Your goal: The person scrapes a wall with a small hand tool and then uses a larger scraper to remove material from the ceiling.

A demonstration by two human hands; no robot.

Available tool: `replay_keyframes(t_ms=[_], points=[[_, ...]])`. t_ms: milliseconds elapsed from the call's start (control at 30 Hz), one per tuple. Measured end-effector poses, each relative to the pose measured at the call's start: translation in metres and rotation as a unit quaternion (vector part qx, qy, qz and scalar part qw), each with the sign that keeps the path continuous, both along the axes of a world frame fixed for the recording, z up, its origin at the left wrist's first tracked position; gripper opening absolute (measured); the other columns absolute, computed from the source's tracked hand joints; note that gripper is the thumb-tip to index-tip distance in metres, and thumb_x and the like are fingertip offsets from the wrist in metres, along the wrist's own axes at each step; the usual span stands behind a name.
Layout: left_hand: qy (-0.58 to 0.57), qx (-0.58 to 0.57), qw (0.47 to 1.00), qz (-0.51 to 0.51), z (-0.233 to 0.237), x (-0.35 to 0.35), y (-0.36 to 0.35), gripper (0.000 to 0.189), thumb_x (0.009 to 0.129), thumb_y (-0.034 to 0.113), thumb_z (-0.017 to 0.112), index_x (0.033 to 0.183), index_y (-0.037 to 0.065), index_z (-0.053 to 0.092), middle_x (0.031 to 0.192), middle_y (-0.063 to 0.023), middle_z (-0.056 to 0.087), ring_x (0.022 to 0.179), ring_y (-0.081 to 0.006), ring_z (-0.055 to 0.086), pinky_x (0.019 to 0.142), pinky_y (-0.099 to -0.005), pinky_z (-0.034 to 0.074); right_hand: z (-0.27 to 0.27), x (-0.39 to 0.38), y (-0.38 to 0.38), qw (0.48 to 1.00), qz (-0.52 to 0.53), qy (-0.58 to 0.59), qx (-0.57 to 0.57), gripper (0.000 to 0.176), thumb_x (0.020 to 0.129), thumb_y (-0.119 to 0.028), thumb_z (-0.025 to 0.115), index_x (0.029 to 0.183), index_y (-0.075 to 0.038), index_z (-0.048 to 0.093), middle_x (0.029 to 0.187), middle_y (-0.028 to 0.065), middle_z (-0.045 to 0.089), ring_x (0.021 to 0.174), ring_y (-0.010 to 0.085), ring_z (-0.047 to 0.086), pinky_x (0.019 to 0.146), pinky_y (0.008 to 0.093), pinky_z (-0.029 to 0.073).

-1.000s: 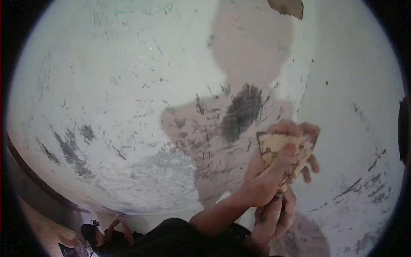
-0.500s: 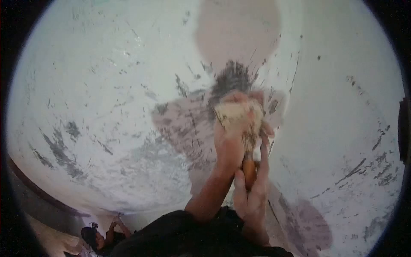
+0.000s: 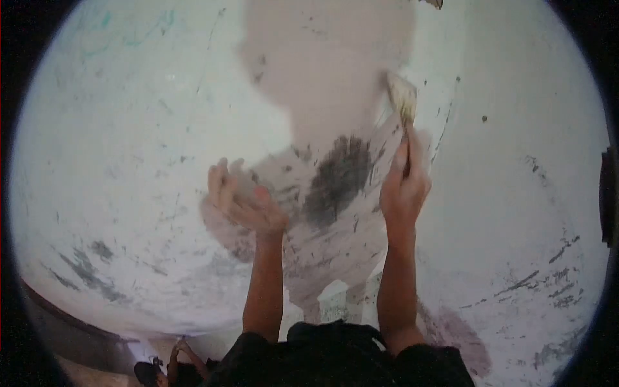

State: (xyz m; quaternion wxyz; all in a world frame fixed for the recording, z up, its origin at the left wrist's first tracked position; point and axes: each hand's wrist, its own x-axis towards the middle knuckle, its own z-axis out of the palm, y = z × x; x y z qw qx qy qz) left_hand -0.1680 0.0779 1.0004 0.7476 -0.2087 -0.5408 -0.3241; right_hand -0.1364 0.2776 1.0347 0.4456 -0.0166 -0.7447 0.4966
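My right hand (image 3: 406,193) is wrapped round the handle of a putty knife (image 3: 403,97). Its wide, pale, smeared blade points up, and its corner is close to the wall (image 3: 161,122). To the left, my left hand (image 3: 244,205) is empty, with its fingers apart and slightly curled in front of the wall. Between the two hands lies a dark grey scuffed patch (image 3: 342,180) on the white surface. My shadow falls across that patch and the area above it.
Grey scrape marks (image 3: 90,274) run over the lower left of the wall, and more streaks (image 3: 516,284) show at the lower right. At the bottom left another person (image 3: 169,373) has raised arms. A dark object (image 3: 607,197) stands at the right edge.
My hands were together round the putty knife and have separated. The right hand has carried the knife up and right to the wall; the left has moved left and let go.
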Motion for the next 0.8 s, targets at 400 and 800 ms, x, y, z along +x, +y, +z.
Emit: replay_keyframes(t_ms=[400,800], points=[[-0.048,-0.043,0.99,0.124,0.001,0.001,0.006,0.041,0.079,0.036,0.055,0.108,0.012,0.04,0.115,-0.0141,0.038,0.116,-0.0334,0.031,0.095,-0.0513,0.028,0.011,0.005,0.01,0.992,-0.075,0.081,0.055,0.032,0.088,-0.007,0.047,0.119,-0.002,0.052,0.068,0.0042,0.055,0.051,0.0052,0.036,0.047,0.0197,0.033],[-0.061,-0.012,0.989,0.134,0.005,-0.007,0.008,0.038,0.077,0.032,0.053,0.108,0.015,0.04,0.112,-0.0122,0.038,0.116,-0.0322,0.03,0.097,-0.0525,0.026,0.017,0.01,0.027,0.996,-0.067,0.046,-0.022,0.032,0.084,0.001,0.049,0.115,0.0,0.055,0.091,0.0148,0.064,0.054,0.0051,0.044,0.051,0.019,0.039]])
